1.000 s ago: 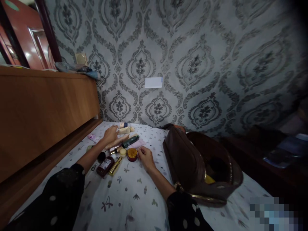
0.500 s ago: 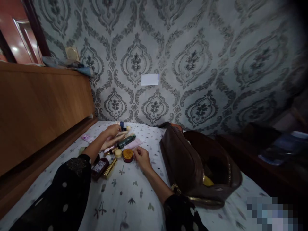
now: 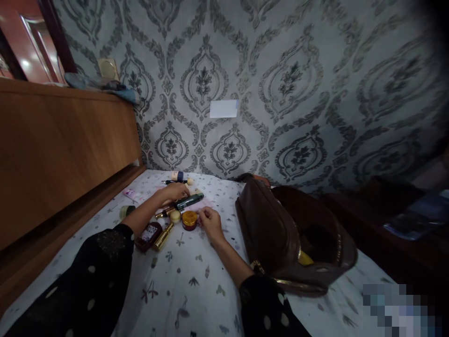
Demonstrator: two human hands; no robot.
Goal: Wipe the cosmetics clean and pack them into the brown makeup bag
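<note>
My left hand [image 3: 175, 191] is over the cosmetics on the patterned sheet, fingers bent down beside a dark green tube [image 3: 189, 201]; what they grip is hidden. Just right of an amber-lidded jar [image 3: 190, 219], my right hand [image 3: 211, 221] has its fingertips pinched together; I cannot make out anything between them. Left of that jar are a small cream-coloured jar [image 3: 175, 216], a gold tube [image 3: 163, 237] and a dark red bottle [image 3: 149, 237]. Behind my left hand lie a slim black stick [image 3: 176, 182] and a blue-and-beige jar [image 3: 177, 176].
A brown leather bag [image 3: 271, 229] stands open at the right, something yellow [image 3: 306, 258] inside it. Along the left runs a wooden panel [image 3: 66, 154]. A pink tube [image 3: 132, 194] and a green-and-white jar [image 3: 126, 212] lie near it. The patterned wall [image 3: 229, 145] rises behind.
My left hand has moved right and nearer, from the black stick to the dark green tube, uncovering the stick. My right hand stays beside the amber-lidded jar. The view has shifted slightly.
</note>
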